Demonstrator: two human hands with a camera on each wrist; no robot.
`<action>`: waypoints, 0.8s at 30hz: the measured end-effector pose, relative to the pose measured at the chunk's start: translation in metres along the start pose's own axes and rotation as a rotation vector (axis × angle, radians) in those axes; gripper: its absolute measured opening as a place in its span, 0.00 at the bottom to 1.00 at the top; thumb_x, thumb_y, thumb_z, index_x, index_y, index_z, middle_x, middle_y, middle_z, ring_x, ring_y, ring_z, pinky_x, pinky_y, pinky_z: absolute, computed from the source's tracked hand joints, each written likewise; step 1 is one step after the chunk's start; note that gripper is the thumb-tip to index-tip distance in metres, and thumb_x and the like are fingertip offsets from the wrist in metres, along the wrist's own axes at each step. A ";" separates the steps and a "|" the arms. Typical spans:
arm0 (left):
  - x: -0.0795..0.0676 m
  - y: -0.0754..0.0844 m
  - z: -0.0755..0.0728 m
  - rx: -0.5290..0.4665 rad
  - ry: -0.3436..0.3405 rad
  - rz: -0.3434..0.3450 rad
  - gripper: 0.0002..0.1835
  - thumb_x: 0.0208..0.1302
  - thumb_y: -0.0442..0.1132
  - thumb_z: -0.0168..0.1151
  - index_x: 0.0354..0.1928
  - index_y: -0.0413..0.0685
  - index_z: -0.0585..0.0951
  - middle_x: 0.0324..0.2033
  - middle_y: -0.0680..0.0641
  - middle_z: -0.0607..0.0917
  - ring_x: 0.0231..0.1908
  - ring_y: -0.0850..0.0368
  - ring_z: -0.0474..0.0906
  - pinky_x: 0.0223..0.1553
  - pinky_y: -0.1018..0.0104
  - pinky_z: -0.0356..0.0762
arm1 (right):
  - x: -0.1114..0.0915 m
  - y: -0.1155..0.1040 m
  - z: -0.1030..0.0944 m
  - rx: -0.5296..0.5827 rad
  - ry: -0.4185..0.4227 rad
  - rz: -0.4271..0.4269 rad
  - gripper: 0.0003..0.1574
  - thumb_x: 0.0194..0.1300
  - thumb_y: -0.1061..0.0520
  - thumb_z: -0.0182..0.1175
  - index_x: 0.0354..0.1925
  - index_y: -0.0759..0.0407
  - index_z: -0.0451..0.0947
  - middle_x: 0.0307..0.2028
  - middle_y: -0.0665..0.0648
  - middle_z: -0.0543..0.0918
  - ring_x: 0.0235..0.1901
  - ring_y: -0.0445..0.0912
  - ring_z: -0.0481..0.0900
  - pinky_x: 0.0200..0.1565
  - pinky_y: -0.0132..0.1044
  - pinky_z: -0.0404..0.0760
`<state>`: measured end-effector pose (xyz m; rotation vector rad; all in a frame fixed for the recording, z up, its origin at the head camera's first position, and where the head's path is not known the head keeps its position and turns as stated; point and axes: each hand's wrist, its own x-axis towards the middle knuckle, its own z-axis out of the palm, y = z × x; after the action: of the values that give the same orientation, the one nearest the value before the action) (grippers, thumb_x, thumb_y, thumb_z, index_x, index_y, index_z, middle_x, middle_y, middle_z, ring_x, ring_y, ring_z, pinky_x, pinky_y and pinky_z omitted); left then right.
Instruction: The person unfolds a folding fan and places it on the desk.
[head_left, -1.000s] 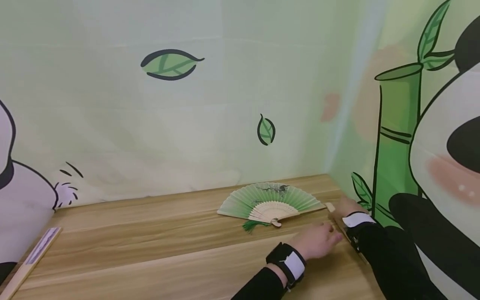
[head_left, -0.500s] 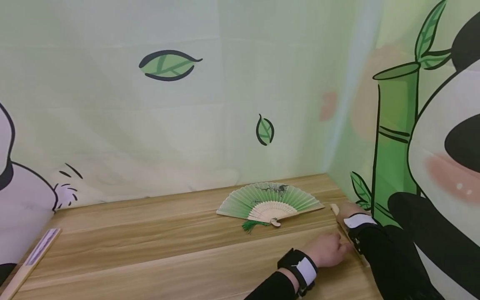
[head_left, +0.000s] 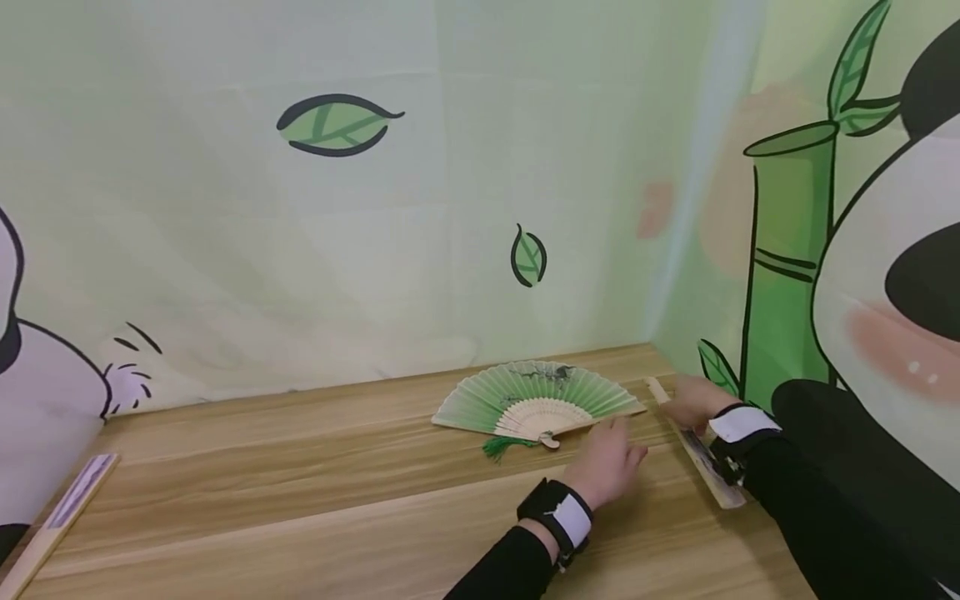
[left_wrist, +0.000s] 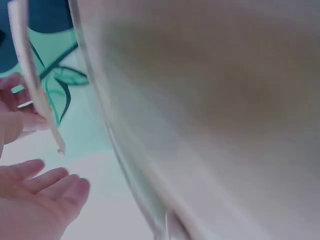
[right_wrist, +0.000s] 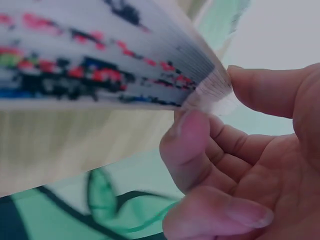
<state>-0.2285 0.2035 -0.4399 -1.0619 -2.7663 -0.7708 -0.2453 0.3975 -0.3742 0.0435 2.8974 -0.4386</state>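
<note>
My right hand [head_left: 693, 402] pinches a folded hand fan [head_left: 705, 462] near its far end, at the right side of the table. In the right wrist view, thumb and fingers hold the end of the fan's folded leaf [right_wrist: 115, 65], which is printed in red and black. Left of it, my left hand [head_left: 606, 462] is held over the table with relaxed fingers and nothing in them. In the left wrist view the left hand's fingers [left_wrist: 50, 187] are extended below the folded fan [left_wrist: 37, 85]. Behind the left hand lies a spread green fan [head_left: 540, 400] with a green tassel.
Another folded fan [head_left: 63, 521] lies at the table's left edge. A printed cloth backdrop [head_left: 337, 267] rises behind the wooden table [head_left: 300, 475], and a panda and bamboo panel [head_left: 787, 292] stands close along the right side.
The right hand has raised the folded fan from the right edge of the table. My left hand first moved right towards that fan, then back left and away from it.
</note>
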 end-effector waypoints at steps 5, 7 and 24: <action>-0.007 -0.024 -0.023 0.204 0.182 0.145 0.26 0.72 0.47 0.58 0.65 0.42 0.69 0.61 0.44 0.72 0.61 0.55 0.69 0.59 0.69 0.66 | -0.004 -0.038 -0.004 -0.033 0.010 -0.132 0.19 0.69 0.56 0.53 0.19 0.58 0.69 0.16 0.50 0.70 0.15 0.40 0.69 0.19 0.28 0.64; -0.011 -0.033 -0.031 0.276 0.240 0.194 0.27 0.72 0.46 0.59 0.66 0.41 0.68 0.62 0.43 0.71 0.63 0.53 0.68 0.60 0.67 0.66 | -0.006 -0.054 -0.002 -0.031 0.019 -0.188 0.20 0.69 0.56 0.55 0.19 0.55 0.67 0.16 0.48 0.68 0.16 0.40 0.66 0.20 0.29 0.63; -0.095 -0.109 -0.108 0.852 0.266 0.333 0.17 0.66 0.40 0.64 0.56 0.54 0.77 0.56 0.52 0.76 0.63 0.55 0.66 0.68 0.57 0.54 | -0.025 -0.189 0.028 -0.098 -0.033 -0.509 0.16 0.70 0.52 0.58 0.26 0.53 0.68 0.21 0.48 0.69 0.21 0.41 0.68 0.24 0.33 0.66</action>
<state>-0.2388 0.0247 -0.4155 -1.0552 -2.2064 0.2835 -0.2263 0.2085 -0.3404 -0.7199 2.8677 -0.3671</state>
